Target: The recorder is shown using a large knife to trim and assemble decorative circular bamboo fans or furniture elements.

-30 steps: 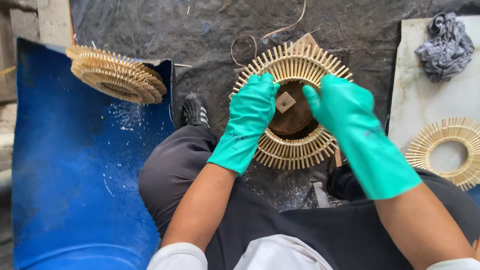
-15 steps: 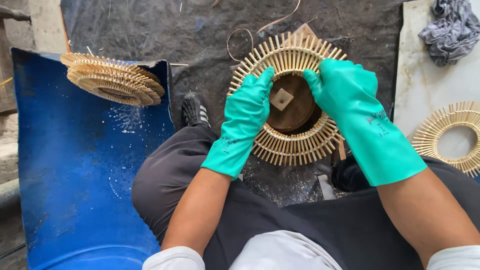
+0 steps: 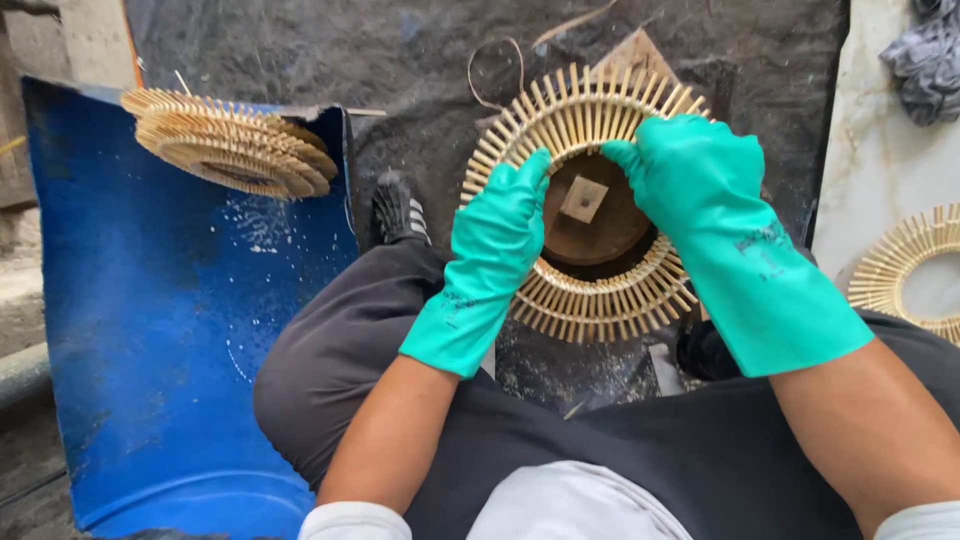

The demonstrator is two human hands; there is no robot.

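A round ring of pale bamboo sticks [image 3: 590, 300], with the sticks pointing outward like sun rays, lies in the upper centre of the frame, over a round brown wooden disc [image 3: 590, 225] that has a small pale square block [image 3: 583, 198] in its middle. The left hand [image 3: 497, 235], in a green rubber glove, lies on the left side of the ring, its fingers stretched up along the inner edge and pressing on the sticks. The right hand [image 3: 700, 185], also in a green glove, covers the upper right part of the ring, with the fingers bent over the inner edge; both hands are closed on the ring, on opposite sides, well apart from each other. Under the ring the ground is a dark, rough sheet [image 3: 420, 90], and a thin loop of wire [image 3: 497, 70] lies just above the ring. The person's knees in dark trousers [image 3: 340, 350] fill the lower middle of the frame, and a black shoe [image 3: 398, 208] shows just left of the ring. At the left stands a blue plastic barrel [image 3: 150, 350], cut open, and a stack of finished stick rings [image 3: 230, 145] rests on its upper edge. At the right edge another stick ring [image 3: 900, 265] lies on a pale stone slab [image 3: 870, 160], and a grey crumpled cloth [image 3: 930, 60] is in the upper right corner.
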